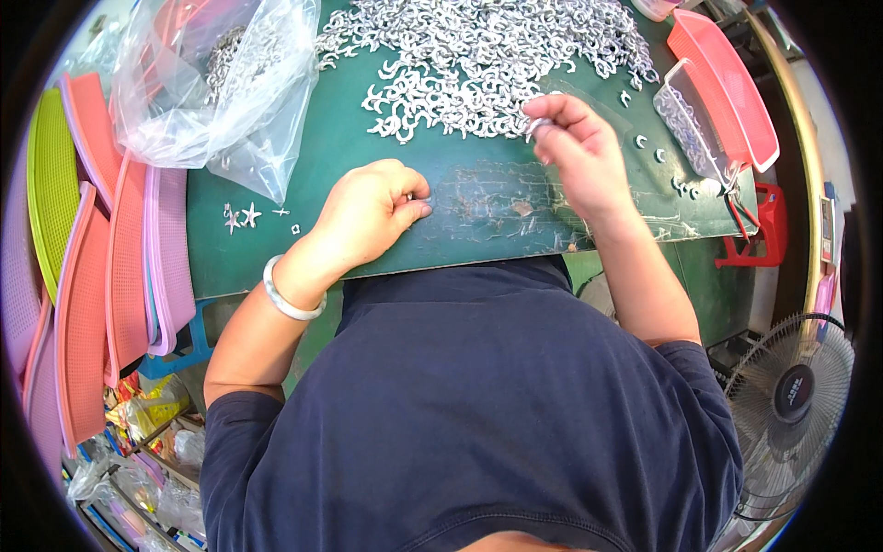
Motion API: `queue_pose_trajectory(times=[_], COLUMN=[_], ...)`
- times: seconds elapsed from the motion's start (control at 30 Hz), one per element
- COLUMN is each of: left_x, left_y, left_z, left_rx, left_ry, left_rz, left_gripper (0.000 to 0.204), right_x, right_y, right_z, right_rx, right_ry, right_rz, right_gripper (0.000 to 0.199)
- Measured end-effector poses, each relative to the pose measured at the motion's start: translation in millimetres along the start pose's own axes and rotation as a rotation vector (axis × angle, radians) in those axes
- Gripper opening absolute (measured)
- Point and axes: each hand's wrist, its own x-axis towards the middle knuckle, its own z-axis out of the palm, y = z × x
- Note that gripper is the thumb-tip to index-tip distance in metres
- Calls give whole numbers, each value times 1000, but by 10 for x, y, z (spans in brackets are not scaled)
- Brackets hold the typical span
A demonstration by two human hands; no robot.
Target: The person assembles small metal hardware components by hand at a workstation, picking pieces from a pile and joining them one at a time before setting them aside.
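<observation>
We saw our right hand (581, 152) raised over the green worktop (276, 248), thumb and forefinger pinching one small white plastic clip (538, 124) at the near edge of the heap of white clips (478, 64) along the worktop's far edge. The clip lay just left of the fingertips; its long axis was too small to tell. Our left hand (368, 216) rested curled near the front edge, fingertips pressed together, well apart from the heap, so the right was nearer.
</observation>
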Motion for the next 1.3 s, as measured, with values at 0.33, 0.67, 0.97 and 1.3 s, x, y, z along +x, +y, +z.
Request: queue_pose_trajectory(times=[0.33, 0.67, 0.97, 1.3], left_x=[115, 218, 309, 495], left_y=[-58, -49, 30, 43], left_z=[-11, -34, 52, 94], left_rx=[-538, -1288, -1445, -716], left_ry=[7, -80, -30, 67], left_rz=[-209, -386, -454, -269], left_gripper=[12, 14, 10, 13], right_x=[170, 203, 114, 202], right_y=[38, -1, -63, -17], right_z=[17, -54, -143, 13], right_rx=[-1072, -683, -94, -979], right_ry=[-64, -130, -244, -244], right_rz=[-369, -204, 7, -321], right_gripper=[16, 15, 14, 17])
